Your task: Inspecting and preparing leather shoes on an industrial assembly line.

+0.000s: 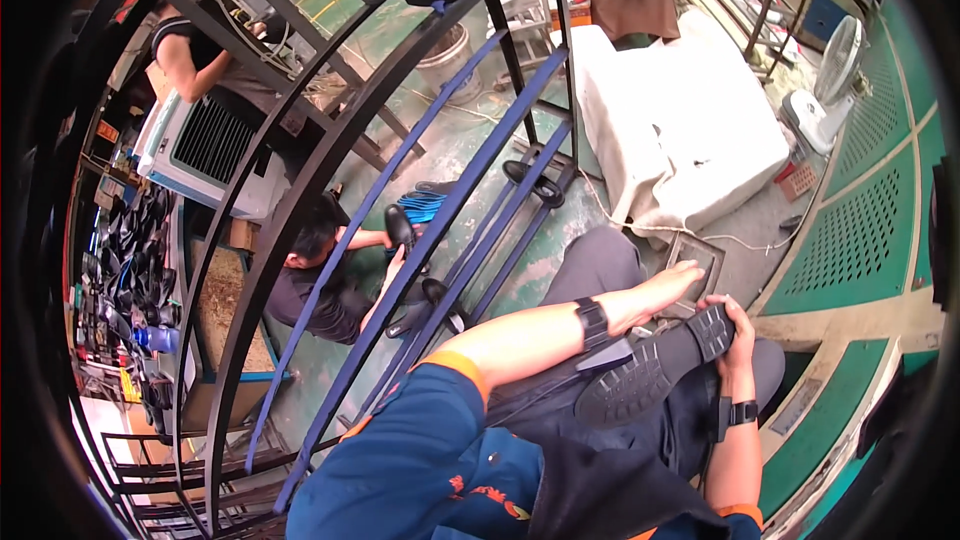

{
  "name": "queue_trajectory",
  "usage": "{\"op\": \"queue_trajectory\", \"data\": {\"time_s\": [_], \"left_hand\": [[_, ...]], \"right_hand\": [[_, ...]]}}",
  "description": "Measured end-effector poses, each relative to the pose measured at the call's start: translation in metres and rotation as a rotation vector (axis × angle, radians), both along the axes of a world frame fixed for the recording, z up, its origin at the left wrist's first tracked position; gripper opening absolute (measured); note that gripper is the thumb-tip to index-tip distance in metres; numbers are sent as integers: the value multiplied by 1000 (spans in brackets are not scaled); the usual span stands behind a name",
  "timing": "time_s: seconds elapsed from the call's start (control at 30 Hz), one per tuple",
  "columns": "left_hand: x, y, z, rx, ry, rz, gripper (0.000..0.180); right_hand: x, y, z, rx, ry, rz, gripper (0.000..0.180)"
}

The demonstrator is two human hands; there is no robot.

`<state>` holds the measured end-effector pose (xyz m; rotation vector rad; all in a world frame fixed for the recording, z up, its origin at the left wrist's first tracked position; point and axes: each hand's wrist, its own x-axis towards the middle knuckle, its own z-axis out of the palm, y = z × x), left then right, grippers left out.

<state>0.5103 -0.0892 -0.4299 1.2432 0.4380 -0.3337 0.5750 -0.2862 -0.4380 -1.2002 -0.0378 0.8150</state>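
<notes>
A black shoe (pixel 655 370) lies across my lap with its ridged sole facing up. My right hand (pixel 738 338) grips its heel end, with a black band on that wrist. My left hand (pixel 668 285) reaches over from the left with its fingers stretched out flat just above the shoe's upper. I cannot tell whether it touches the shoe. A black strap wraps my left wrist. A small square metal frame (pixel 708 258) lies on the floor past the left fingertips.
A black metal rack (pixel 330 160) with blue bars (pixel 470 170) curves across the left, with black shoes (pixel 533 183) on it. A person (pixel 320 280) crouches behind it handling a black shoe. A white covered bench (pixel 680 130), a white fan (pixel 830 90) and green perforated flooring (pixel 860 230) are on the right.
</notes>
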Motion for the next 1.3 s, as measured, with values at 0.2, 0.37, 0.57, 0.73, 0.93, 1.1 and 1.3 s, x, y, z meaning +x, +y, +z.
{"op": "queue_trajectory", "data": {"time_s": [0.2, 0.37, 0.57, 0.73, 0.93, 1.1, 1.3], "left_hand": [[44, -45, -19, -524, 58, -95, 44], [33, -51, -17, -308, 64, 4, 32], [16, -48, -8, -269, -132, -14, 29], [13, -50, -14, -184, -382, -94, 30], [7, -45, -7, -168, -448, -118, 36], [2, -43, 4, -91, -434, -129, 39], [1, -42, 3, -63, -514, -162, 41]], "right_hand": [[-4, 4, -7, 54, -224, -84, 40], [-16, 6, -1, 7, -287, -119, 44], [-27, 12, 22, -57, -446, -52, 42], [-35, 16, 32, -67, -521, -73, 43], [-42, 16, 41, -82, -595, -74, 43], [-46, 17, 53, -113, -651, -42, 43], [-51, 17, 60, -109, -694, -77, 39]]}}
